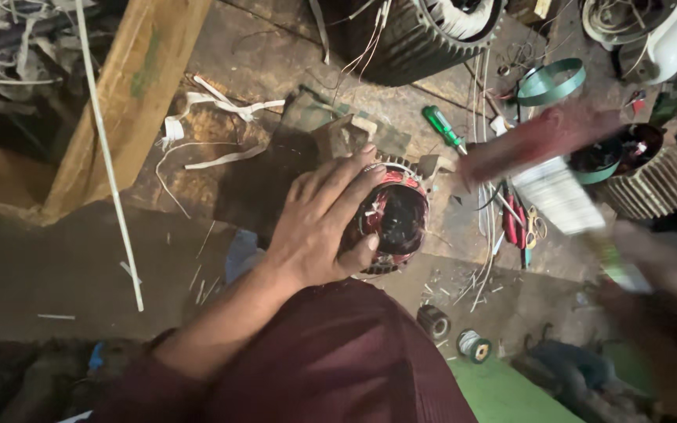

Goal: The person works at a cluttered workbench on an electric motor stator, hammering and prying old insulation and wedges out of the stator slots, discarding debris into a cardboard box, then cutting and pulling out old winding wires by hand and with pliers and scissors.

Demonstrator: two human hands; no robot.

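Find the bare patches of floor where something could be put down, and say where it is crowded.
Barest: the dark floor between the slanted wooden plank and the left hand gripping the motor stator, with only scattered wire clippings. Crowded: right of the stator, among the green screwdriver, red pliers and finned motor housing. The right hand is blurred.

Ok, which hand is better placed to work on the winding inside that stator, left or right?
Probably the right hand: it is blurred but carries a long reddish tool above the bench. The left hand is wrapped over the stator, steadying it.
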